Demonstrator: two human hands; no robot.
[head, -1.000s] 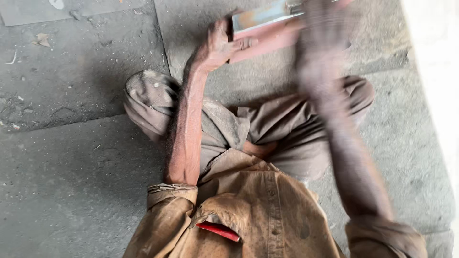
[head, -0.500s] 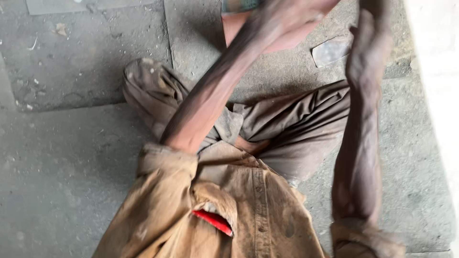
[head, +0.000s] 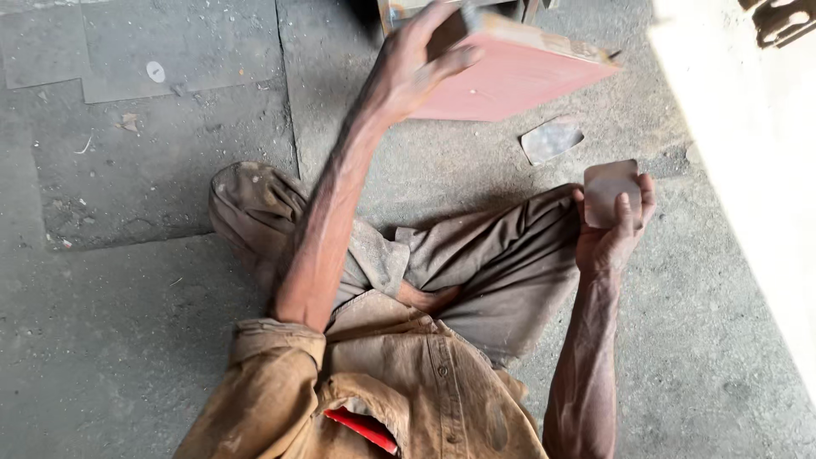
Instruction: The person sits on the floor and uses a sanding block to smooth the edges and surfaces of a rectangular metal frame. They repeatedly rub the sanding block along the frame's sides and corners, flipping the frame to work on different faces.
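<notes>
- Our left hand (head: 416, 64) is raised in front of us and grips the near end of 1 flat red board (head: 518, 72), thumb on the top face, fingers curled under it.
- The board is tilted in the air, its far corner pointing to the right; the floor under it is free.
- Our right hand (head: 608, 234) holds 1 small pale rounded square piece (head: 610, 191), pinched between thumb and fingers, just beyond our right knee.
- The 2 hands are well apart, with open room between them above our folded legs (head: 476, 263).
- On the grey concrete floor (head: 127, 323), 1 more flat grey scrap (head: 552, 138) lies between the board and the right hand, touching neither.
- To the right, a bright pale strip (head: 748, 187) runs along the floor and closes that side; the left side is wide and open.
- The chest pocket (head: 361, 408) of our brown shirt holds 1 red flat thing (head: 361, 427); only its edge shows.
- At the top edge, a dark frame (head: 399, 10) stands behind the board; we cannot tell what it is.
</notes>
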